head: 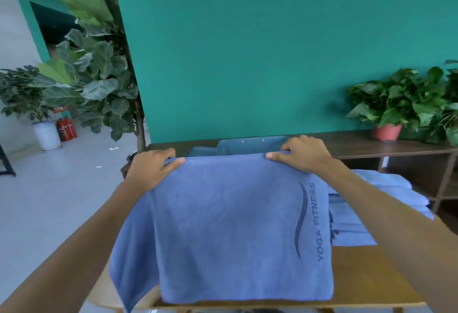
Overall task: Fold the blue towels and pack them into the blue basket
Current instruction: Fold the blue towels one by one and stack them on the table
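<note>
Our left hand (pixel 151 167) and right hand (pixel 303 154) pinch the far edge of the blue "YOGA FITNESS" towel (pixel 235 226), which drapes over the table's (pixel 366 270) near edge.

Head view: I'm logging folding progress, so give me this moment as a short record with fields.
towel in hands: blue towel printed YOGA FITNESS, held up by its top edge
left hand: grips top left corner
right hand: grips top right corner
towel stack: on the wooden table, right of the held towel
blue basket: behind the towel, mostly hidden
</note>
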